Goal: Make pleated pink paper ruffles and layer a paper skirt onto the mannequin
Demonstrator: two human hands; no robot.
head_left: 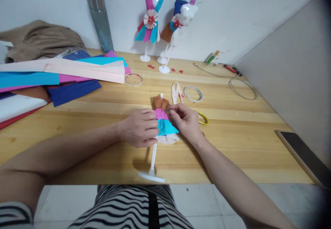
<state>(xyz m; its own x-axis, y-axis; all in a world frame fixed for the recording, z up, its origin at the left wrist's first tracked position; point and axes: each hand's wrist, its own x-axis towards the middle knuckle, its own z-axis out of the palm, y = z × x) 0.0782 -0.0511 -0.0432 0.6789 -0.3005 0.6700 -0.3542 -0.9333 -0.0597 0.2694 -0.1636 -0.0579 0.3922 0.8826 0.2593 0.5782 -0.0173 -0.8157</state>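
A miniature dress-form mannequin [153,156] on a white stand leans away from me, its round base near the table's front edge. It wears a small layered dress [165,127] with a brown top, a pink waist and a blue skirt over a pale layer. My left hand [141,127] is closed on the left side of the skirt. On the other side, my right hand [187,122] holds thumb and forefinger together beside the waist. Whatever lies between those fingertips is too small to make out.
Dressed mannequins [151,18] stand along the wall. Coloured sheets [90,70] and a bottle [99,18] are at left. Tape rolls [193,93], a pale strip [176,92] and a yellow-handled tool [204,117] lie beyond my right hand. A phone [302,156] rests at right.
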